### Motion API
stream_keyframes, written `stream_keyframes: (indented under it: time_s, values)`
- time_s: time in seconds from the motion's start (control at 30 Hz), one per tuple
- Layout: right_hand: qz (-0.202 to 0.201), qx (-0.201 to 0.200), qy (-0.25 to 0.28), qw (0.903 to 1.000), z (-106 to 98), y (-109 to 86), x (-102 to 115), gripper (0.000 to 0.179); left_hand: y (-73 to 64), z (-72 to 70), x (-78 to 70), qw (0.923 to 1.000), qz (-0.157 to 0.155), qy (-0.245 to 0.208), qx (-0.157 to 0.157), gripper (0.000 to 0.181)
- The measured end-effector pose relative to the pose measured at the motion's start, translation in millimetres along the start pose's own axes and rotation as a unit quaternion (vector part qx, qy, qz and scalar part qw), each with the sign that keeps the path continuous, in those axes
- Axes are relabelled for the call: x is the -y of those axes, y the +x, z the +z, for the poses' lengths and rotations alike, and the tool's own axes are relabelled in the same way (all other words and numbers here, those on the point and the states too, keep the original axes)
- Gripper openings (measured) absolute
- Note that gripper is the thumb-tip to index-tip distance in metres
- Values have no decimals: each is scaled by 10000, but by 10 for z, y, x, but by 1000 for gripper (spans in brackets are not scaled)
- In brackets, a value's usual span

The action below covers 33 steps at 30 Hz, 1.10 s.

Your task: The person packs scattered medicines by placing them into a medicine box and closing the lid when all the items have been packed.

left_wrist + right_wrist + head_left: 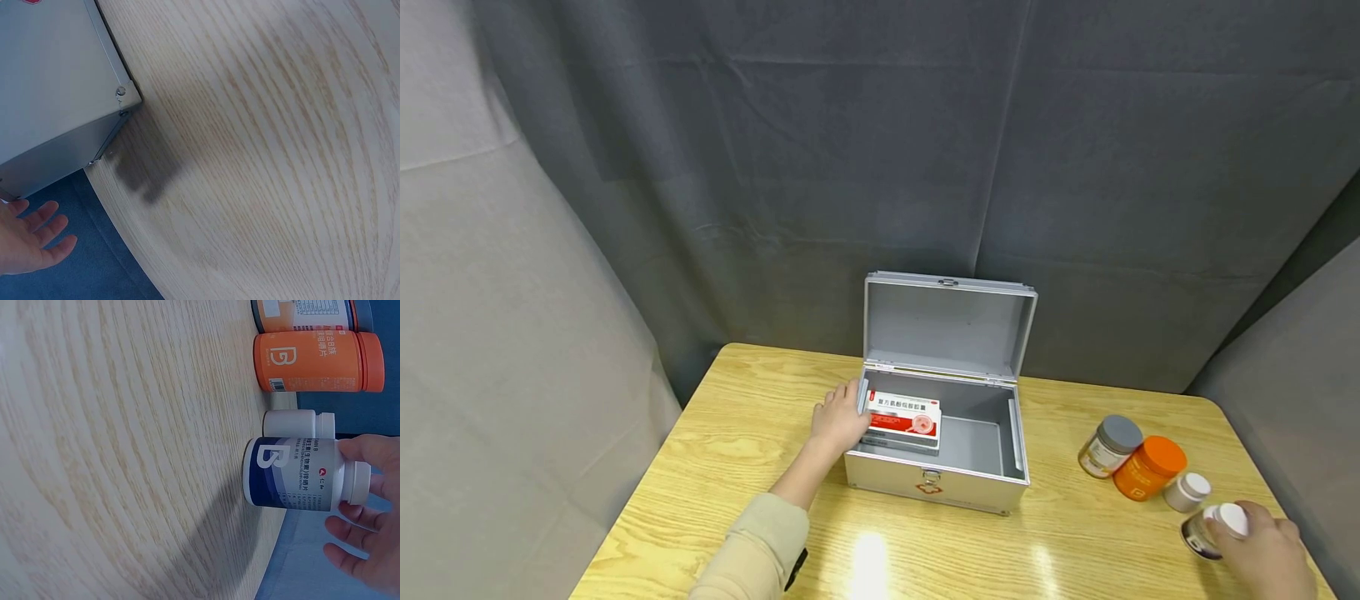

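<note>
Head view: at near right, the right hand (1268, 552) pinches a bottle (1198, 536) round its neck; I'd judge it light, stiff and smooth, best taken there. Farther left, the open case (891, 479) holds boxes (895, 406) in its left half; the left hand (838, 421), fingers loose, touches its left side.

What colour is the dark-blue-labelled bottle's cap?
The round cap is white, clearest in the head view.

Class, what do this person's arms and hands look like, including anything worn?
The left hand and right hand are both bare, without gloves. The left arm wears a pale beige sleeve with a wide cuff; a small black object shows at its edge, too little to identify. No right sleeve is visible.
</note>
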State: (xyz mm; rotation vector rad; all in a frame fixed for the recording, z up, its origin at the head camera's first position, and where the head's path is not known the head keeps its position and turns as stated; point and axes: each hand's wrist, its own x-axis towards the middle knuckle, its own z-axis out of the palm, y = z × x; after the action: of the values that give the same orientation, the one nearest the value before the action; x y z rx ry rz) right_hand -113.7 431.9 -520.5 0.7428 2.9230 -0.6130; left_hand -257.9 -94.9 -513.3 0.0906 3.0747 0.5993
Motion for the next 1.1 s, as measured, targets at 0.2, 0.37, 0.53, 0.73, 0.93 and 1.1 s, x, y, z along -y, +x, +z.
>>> stream_keyframes:
  time_s: [0.2, 0.37, 0.53, 0.73, 0.93, 1.1]
  values:
    - [33, 69, -33, 10000, -10, 1, 7, 67, -2, -7, -2, 10000, 25, -34, -45, 64]
    - [-45, 30, -1, 10000, -17, 2, 13, 65, -12, -18, -7, 9999, 37, -38, -95, 64]
    - [-126, -80, 104, 9998, -2, 21, -3, 63, -14, -19, -8, 9999, 30, -29, -98, 64]
    - [-165, -117, 188, 9996, 6, 40, -20, 61, -12, -15, -8, 10000, 23, -58, -57, 64]
    - [-137, -117, 183, 9997, -31, 12, -6, 62, -11, -12, -7, 10000, 27, -50, -66, 64]
    - [-179, -298, 185, 9992, -116, -17, 34, 62, -4, 0, 2, 10000, 6, -40, -67, 64]
